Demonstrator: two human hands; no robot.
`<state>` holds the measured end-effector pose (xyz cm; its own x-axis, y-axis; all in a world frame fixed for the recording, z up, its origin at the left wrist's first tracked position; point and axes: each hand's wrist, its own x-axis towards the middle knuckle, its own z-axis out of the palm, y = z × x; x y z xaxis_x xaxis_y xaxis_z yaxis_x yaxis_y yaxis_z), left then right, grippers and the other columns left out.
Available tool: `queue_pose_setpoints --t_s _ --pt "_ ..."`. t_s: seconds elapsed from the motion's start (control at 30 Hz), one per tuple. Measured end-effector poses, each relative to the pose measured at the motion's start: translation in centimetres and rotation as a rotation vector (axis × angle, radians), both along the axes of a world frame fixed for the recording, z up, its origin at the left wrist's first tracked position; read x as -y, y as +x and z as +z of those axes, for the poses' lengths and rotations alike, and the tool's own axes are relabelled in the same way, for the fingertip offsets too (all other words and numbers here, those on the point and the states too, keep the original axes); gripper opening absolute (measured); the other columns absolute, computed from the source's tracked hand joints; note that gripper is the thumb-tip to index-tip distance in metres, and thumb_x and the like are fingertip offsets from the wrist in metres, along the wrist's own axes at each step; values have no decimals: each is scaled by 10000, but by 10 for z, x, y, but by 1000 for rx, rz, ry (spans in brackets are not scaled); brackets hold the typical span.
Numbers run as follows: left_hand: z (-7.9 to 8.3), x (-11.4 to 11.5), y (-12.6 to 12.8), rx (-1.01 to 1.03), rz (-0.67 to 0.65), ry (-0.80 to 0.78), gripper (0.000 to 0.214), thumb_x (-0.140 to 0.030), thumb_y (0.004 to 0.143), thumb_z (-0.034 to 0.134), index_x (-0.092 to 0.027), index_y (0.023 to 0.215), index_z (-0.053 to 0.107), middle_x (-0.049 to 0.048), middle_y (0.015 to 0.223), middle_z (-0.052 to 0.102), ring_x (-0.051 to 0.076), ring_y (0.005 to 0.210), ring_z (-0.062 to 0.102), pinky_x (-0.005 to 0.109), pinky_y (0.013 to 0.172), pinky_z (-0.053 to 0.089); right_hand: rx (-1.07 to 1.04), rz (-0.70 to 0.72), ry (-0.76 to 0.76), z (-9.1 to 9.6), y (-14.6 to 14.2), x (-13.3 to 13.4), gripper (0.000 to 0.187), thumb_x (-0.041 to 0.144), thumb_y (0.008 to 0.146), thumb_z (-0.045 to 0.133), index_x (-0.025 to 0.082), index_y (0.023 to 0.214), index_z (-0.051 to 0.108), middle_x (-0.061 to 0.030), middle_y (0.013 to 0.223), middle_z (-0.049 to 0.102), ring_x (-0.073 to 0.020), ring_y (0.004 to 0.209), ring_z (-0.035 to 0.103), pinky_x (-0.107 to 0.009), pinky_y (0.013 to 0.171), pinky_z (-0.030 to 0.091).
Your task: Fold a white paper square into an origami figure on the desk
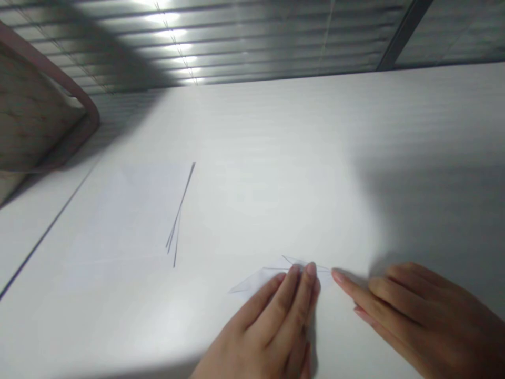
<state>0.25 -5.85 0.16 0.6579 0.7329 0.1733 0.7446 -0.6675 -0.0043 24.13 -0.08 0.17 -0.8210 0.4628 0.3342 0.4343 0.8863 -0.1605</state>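
Note:
A small folded piece of white paper (258,279) lies on the white table (276,173) near the front edge. My left hand (272,321) lies flat on it, fingers stretched out together and pressing the fold. My right hand (410,310) rests just to the right, its fingers extended flat, the index fingertip touching the paper's right tip. Most of the folded paper is hidden under my left fingers.
A stack of white sheets (130,221) lies to the left on the table, its right edge casting thin dark lines. A brownish chair back (35,116) stands at the far left. Closed window blinds (252,37) run along the back.

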Motion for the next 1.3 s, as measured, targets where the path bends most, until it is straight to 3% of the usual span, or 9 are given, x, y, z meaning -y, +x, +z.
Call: queue_pose_setpoints --t_s 0.13,0.37,0.6,0.77,0.93,1.17,1.3 --pt "4 2 2 11 22 -51 385 -224 952 423 -107 1292 560 47 1426 494 192 1337 406 293 1125 325 4 -2 4 -2 1 -1 282 97 945 442 43 1167 606 -39 711 670 -161 607 565 -328 580 437" --pt "-5 -4 -4 41 -37 102 382 -218 946 410 -86 1265 575 57 1382 542 194 1301 448 278 1098 346 -11 45 -57 1 3 -7 311 84 955 388 47 1173 608 -54 782 709 -159 651 594 -309 608 499" --pt "-6 -3 -6 30 -34 66 370 -214 949 420 -92 1259 580 61 1390 535 194 1307 440 278 1111 323 5 24 -235 -1 22 -13 512 73 921 426 74 1429 361 -81 988 707 -169 803 614 -322 752 508" --pt "-5 -3 -6 34 -44 75 366 -202 949 416 -87 1255 581 66 1389 535 206 1309 439 291 1115 321 -30 100 -159 5 16 -18 359 87 924 453 58 1273 529 -51 851 707 -156 710 584 -311 666 500" --pt "-6 -3 -6 24 -51 100 362 -221 923 484 -102 1249 590 59 1383 541 207 1305 443 278 1091 364 -24 64 -34 5 8 -18 279 64 923 443 55 1151 604 -24 701 661 -153 631 570 -313 589 475" --pt "-8 -4 -7 27 -49 92 371 -188 965 377 -94 1265 574 47 1387 539 197 1307 442 298 1126 302 80 132 -35 -1 22 -24 323 53 931 430 127 1192 606 -28 909 687 -140 701 562 -324 664 454" --pt "-8 -4 -6 38 -39 81 388 -221 975 362 -92 1282 561 48 1392 534 194 1315 434 288 1113 326 79 160 -74 0 23 -28 326 71 941 434 106 1235 570 -31 924 694 -134 715 565 -309 685 449"
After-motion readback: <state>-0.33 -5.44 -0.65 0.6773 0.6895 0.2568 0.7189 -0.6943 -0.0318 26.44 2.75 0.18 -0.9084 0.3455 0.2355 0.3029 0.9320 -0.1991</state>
